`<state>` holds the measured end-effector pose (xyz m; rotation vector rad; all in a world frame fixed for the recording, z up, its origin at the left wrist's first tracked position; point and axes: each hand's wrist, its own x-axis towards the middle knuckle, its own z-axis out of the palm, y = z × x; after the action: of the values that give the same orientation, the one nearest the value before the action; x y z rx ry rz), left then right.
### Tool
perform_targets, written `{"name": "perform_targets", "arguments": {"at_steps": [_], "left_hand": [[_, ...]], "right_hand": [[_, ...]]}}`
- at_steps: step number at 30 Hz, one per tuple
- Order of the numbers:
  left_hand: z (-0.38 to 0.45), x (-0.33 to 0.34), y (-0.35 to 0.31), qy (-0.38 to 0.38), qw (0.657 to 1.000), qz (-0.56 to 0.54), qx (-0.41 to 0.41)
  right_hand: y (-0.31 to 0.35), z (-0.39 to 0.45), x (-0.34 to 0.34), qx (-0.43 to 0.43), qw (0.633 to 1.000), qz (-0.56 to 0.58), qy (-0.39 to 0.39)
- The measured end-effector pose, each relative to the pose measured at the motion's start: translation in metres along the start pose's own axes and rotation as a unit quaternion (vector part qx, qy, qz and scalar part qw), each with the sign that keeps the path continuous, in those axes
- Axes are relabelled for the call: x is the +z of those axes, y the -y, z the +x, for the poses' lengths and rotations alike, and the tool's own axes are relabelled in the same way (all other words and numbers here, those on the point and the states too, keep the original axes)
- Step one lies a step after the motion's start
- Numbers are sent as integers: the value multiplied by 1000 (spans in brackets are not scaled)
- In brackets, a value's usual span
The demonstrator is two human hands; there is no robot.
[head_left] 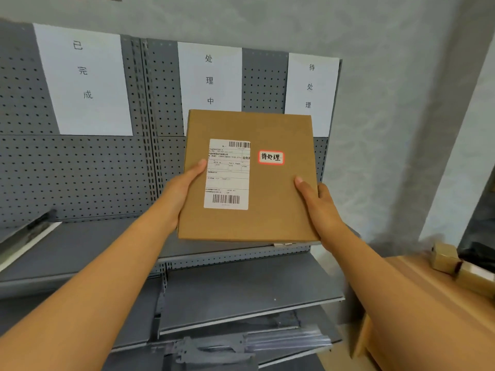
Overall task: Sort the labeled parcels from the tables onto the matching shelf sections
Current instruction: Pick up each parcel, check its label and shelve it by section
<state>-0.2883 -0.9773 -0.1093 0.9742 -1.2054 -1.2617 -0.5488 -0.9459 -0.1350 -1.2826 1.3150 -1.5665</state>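
A flat brown cardboard parcel (273, 204) is held up in front of the grey pegboard shelf unit (101, 170). It carries a white shipping label (227, 174) and a small red-edged tag (271, 157) reading 待处理. My left hand (184, 188) grips its left edge, thumb on the front. My right hand (313, 202) grips its right edge the same way. Three paper signs hang on the pegboard: 已完成 (85, 76) at left, 处理中 (210, 76) in the middle, 待处理 (310, 84) at right. The parcel covers the lower parts of the middle and right signs.
Grey metal shelves (241, 290) run below the parcel, with a lower one holding clear plastic sleeves (281, 341). A dark flat item (29, 231) lies on the left shelf. A wooden table (428, 303) with small cardboard boxes (444, 257) stands at right.
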Motion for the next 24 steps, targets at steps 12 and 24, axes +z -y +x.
{"name": "perform_targets", "arguments": {"at_steps": [12,24], "left_hand": [[125,107,29,5,1000,13,-1],[259,191,91,11,998,10,-56]], "right_hand": [[-42,144,-85,-3,1000,-2,4],[-90,261,-168,64,997,-45,-6]]}}
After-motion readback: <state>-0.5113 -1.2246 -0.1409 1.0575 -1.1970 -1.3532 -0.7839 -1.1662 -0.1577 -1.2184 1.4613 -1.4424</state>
